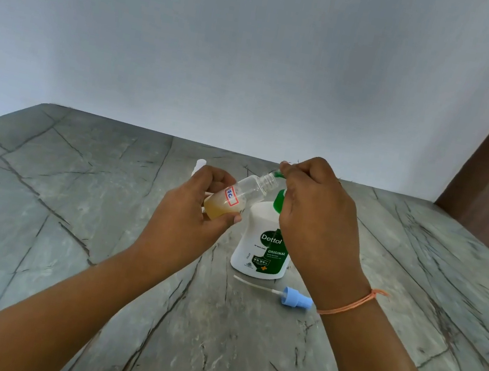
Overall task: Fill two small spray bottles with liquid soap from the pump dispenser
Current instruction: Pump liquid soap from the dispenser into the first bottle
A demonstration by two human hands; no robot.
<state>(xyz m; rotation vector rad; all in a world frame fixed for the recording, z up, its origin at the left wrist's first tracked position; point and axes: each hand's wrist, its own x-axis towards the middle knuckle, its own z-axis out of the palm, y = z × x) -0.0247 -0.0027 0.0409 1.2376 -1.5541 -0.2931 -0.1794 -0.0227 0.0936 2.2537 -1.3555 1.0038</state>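
Bottle [243, 194], tilted and part-filled, is gripped by left hand [193, 212]; right hand [317, 213] clasps dispenser [260, 220] top, nozzle at bottle mouth.

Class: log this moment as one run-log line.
left grip: holds bottle, tilted to nozzle | right grip: holds pump | bottle: part full, uncapped | spray cap: on table

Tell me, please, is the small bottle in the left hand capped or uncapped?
Uncapped: the small bottle shows a bare threaded neck, and a blue spray cap lies on the table.
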